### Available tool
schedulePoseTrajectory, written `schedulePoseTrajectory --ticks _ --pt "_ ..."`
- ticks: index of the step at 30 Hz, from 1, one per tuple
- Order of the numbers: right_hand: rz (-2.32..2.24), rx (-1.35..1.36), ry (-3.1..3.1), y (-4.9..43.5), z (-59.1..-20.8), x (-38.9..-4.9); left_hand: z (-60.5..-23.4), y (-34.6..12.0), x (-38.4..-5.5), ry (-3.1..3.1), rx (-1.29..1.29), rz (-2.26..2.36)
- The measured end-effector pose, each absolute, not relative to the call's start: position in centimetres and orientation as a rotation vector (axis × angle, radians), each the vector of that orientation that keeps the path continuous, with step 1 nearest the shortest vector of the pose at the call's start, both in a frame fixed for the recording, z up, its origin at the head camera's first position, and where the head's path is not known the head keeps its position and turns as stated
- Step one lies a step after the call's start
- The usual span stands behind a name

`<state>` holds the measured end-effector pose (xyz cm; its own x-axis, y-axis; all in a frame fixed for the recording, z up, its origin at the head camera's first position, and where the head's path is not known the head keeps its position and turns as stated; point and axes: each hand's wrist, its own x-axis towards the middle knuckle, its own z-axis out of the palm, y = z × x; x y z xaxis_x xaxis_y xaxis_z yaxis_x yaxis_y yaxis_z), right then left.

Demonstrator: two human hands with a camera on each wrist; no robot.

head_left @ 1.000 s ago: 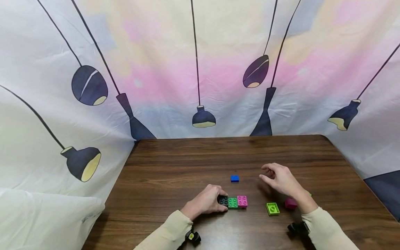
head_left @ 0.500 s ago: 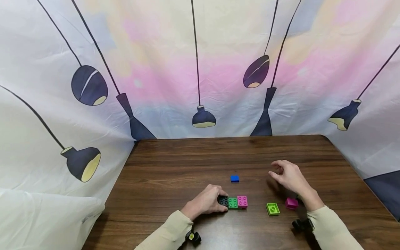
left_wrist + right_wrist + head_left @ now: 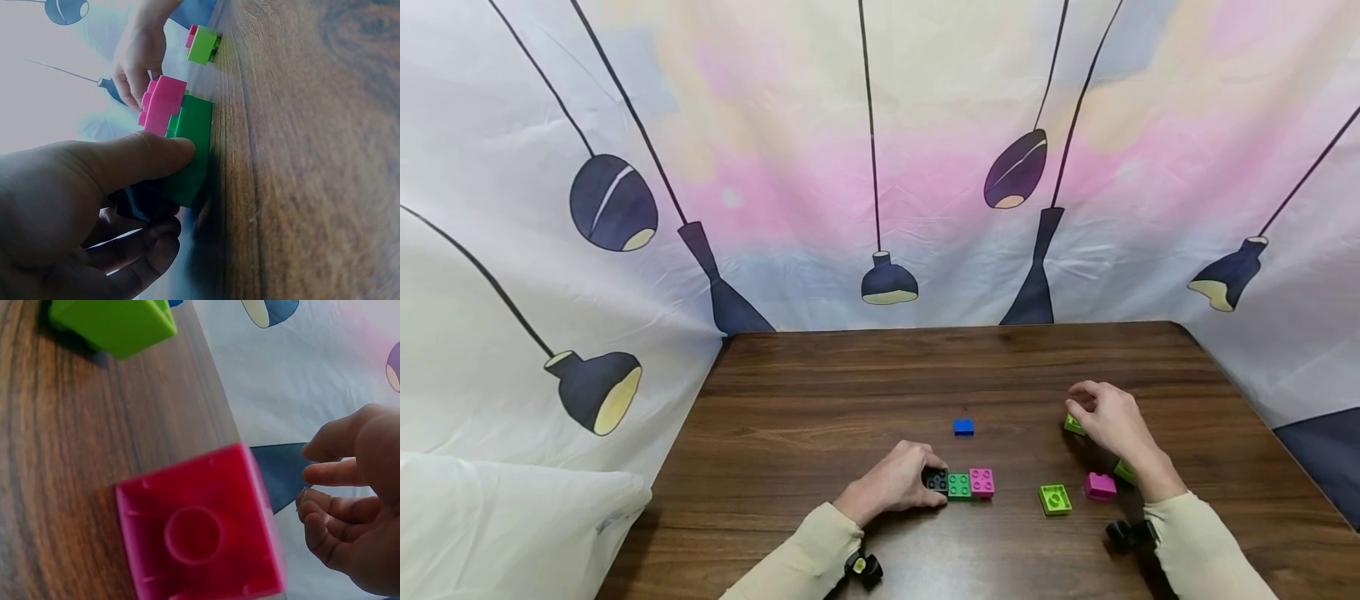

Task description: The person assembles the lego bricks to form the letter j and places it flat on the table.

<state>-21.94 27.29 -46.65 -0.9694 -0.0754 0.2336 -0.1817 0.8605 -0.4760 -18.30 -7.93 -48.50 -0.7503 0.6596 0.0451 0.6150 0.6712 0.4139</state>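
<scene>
My left hand [image 3: 895, 481] grips a built row of toy building bricks on the table. Its thumb presses the side of the green brick [image 3: 195, 125], while fingers curl by the black brick [image 3: 936, 481]. A pink brick [image 3: 982, 482] tops the far end, and green studs show between pink and black. My right hand [image 3: 1114, 425] hovers above the table with loosely bent fingers and nothing between them. Partly hidden under it lies a lime brick [image 3: 1073, 425]. Close to the right wrist camera, a magenta brick [image 3: 200, 531] shows its hollow underside.
A small blue brick [image 3: 963, 427] lies beyond the built row. Between the hands, a lime brick [image 3: 1055, 500] rests hollow side up. Another lime brick [image 3: 1124, 472] is partly covered by the right wrist. A printed curtain [image 3: 805, 167] hangs behind the wooden table [image 3: 820, 392].
My right hand has drifted right and slightly away from me, uncovering the magenta brick and part of a far lime brick. The left hand and its bricks have stayed put.
</scene>
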Motion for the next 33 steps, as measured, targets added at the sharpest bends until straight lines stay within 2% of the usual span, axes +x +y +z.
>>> schedulePoseTrajectory --ticks 33 --pt "0.625 0.289 -3.034 27.7 -48.4 -22.2 -48.3 -8.0 -18.1 2.762 1.048 0.627"
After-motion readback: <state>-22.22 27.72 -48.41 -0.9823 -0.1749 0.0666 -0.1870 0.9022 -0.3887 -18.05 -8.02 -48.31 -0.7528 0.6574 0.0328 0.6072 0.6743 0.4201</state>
